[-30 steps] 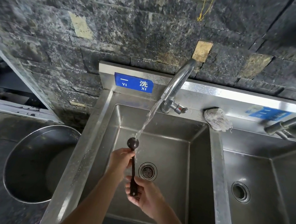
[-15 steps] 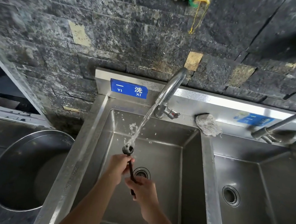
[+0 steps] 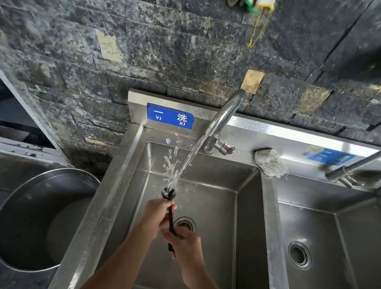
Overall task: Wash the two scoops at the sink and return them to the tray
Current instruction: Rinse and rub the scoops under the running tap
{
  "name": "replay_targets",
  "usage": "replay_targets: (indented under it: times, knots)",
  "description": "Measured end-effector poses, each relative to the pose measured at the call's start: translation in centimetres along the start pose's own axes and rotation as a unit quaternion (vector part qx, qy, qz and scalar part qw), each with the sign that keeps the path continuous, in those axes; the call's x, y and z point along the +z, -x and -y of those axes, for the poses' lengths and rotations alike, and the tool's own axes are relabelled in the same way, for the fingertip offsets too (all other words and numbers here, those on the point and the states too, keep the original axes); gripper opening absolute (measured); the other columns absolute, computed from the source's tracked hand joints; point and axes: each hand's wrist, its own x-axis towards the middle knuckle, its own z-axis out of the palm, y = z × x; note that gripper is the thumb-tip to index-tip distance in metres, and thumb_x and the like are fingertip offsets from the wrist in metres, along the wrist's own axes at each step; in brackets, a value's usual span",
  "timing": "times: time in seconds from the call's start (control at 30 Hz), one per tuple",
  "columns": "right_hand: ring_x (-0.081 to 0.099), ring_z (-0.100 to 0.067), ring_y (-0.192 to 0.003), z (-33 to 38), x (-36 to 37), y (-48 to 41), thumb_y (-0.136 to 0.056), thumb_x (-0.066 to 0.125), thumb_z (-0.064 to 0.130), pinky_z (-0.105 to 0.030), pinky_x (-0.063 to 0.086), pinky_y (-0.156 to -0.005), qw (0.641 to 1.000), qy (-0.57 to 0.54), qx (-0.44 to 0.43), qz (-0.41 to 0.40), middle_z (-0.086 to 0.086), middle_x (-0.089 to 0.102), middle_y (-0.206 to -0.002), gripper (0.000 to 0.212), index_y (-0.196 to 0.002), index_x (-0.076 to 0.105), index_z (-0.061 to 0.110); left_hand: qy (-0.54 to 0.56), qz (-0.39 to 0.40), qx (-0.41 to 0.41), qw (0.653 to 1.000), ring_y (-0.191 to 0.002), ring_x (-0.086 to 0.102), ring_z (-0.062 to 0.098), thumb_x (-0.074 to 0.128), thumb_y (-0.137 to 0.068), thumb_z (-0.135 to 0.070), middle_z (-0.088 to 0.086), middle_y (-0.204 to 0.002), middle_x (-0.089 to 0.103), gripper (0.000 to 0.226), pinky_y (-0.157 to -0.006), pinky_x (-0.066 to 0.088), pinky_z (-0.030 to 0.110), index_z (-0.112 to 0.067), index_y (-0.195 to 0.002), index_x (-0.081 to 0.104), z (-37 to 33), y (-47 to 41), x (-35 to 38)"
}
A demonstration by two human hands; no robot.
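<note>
Both the left hand (image 3: pixel 154 215) and the right hand (image 3: pixel 185 242) are closed around the scoop (image 3: pixel 169 198) under the faucet (image 3: pixel 225 115) stream, so the wet handle may slip into the sink (image 3: pixel 212 210).

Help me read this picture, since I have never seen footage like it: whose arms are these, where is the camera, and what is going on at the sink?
There is no machine. A person wears a wide-angle camera on the head, so you look down along their bare arms. The left hand grips a dark scoop near its bowl; the right hand holds the handle. Water from the faucet strikes the bowl and splashes over the left sink basin. A scouring pad lies on the back ledge. A large metal bowl sits left of the sink.
</note>
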Motion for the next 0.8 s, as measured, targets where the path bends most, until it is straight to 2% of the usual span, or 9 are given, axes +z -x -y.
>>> replay_targets:
  times: [0.1, 0.2, 0.27, 0.43, 0.57, 0.63, 0.7, 0.8]
  knots:
    - [0.041, -0.008, -0.043, -0.4, 0.0, 0.0, -0.083, 0.082, 0.033, -0.022, 0.033, -0.043, 1.0, 0.001, 0.005, -0.007, 0.007, 0.052, -0.05, 0.026, -0.069, 0.075, 0.012, 0.003, 0.003, 0.0, 1.0, -0.071, 0.064, 0.019, 0.061, -0.093, -0.011, 0.004, -0.083, 0.075, 0.014, -0.056, 0.046, 0.028, -0.009, -0.089, 0.074, 0.0, -0.1, 0.0]
    - [0.041, -0.009, -0.042, 0.1, -0.2, -0.3, -0.087, 0.078, 0.031, -0.022, 0.032, -0.042, 1.0, 0.002, 0.006, -0.015, 0.003, 0.053, -0.052, 0.032, -0.061, 0.067, 0.017, -0.007, 0.005, 0.021, 1.0, -0.067, 0.064, 0.02, 0.06, -0.094, -0.007, 0.006, -0.08, 0.074, 0.016, -0.055, 0.047, 0.029, -0.009, -0.086, 0.073, -1.2, -0.6, 0.3]
    - [0.044, -0.01, -0.043, 0.8, -0.3, -0.7, -0.091, 0.074, 0.028, -0.021, 0.036, -0.043, 1.0, -0.016, 0.01, -0.015, 0.002, 0.056, -0.055, 0.03, -0.066, 0.065, 0.015, -0.007, 0.009, 0.034, 0.999, -0.061, 0.066, 0.017, 0.059, -0.093, -0.006, 0.006, -0.077, 0.075, 0.015, -0.051, 0.05, 0.026, -0.007, -0.089, 0.073, -2.7, -0.9, 0.5]
    - [0.055, -0.012, -0.053, 2.9, -0.2, -2.2, -0.095, 0.068, 0.015, -0.024, 0.046, -0.05, 0.993, -0.115, 0.021, -0.018, -0.003, 0.063, -0.064, 0.017, -0.084, 0.071, 0.002, -0.027, 0.016, 0.081, 0.996, -0.051, 0.061, 0.014, 0.061, -0.092, -0.006, 0.009, -0.08, 0.076, 0.012, -0.036, 0.04, 0.021, -0.007, -0.095, 0.072, -7.6, -1.9, 1.2]
    - [0.066, -0.017, -0.063, 4.9, 0.4, -4.3, -0.097, 0.064, 0.006, -0.028, 0.056, -0.063, 0.98, -0.194, 0.04, -0.031, -0.008, 0.072, -0.075, 0.011, -0.1, 0.073, -0.001, -0.028, 0.036, 0.123, 0.991, -0.048, 0.053, 0.011, 0.058, -0.093, -0.003, 0.006, -0.076, 0.071, 0.015, -0.036, 0.029, 0.014, -0.008, -0.101, 0.069, -11.9, -2.2, 2.2]
    - [0.07, -0.019, -0.071, 5.9, 0.6, -5.4, -0.097, 0.063, 0.005, -0.031, 0.058, -0.072, 0.976, -0.211, 0.044, -0.023, -0.009, 0.076, -0.082, 0.015, -0.108, 0.072, 0.001, -0.041, 0.044, 0.146, 0.988, -0.052, 0.056, 0.011, 0.057, -0.095, -0.005, 0.001, -0.076, 0.072, 0.015, -0.045, 0.036, 0.017, -0.013, -0.101, 0.069, -13.8, -2.0, 2.5]
    - [0.072, -0.021, -0.078, 6.9, 0.8, -6.5, -0.097, 0.063, 0.003, -0.031, 0.06, -0.075, 0.974, -0.223, 0.043, -0.015, -0.013, 0.078, -0.09, 0.017, -0.111, 0.072, 0.001, -0.064, 0.044, 0.168, 0.983, -0.053, 0.061, 0.007, 0.059, -0.095, -0.009, -0.005, -0.079, 0.073, 0.015, -0.053, 0.046, 0.02, -0.02, -0.099, 0.069, -15.5, -1.7, 2.6]
    - [0.073, -0.025, -0.083, 8.6, 1.1, -8.1, -0.097, 0.06, -0.003, -0.031, 0.06, -0.075, 0.965, -0.259, 0.036, -0.004, -0.018, 0.077, -0.094, 0.016, -0.109, 0.07, -0.001, -0.066, 0.043, 0.204, 0.976, -0.051, 0.062, 0.004, 0.062, -0.093, -0.009, -0.005, -0.08, 0.075, 0.016, -0.049, 0.049, 0.018, -0.021, -0.096, 0.071, -17.3, -1.3, 2.6]
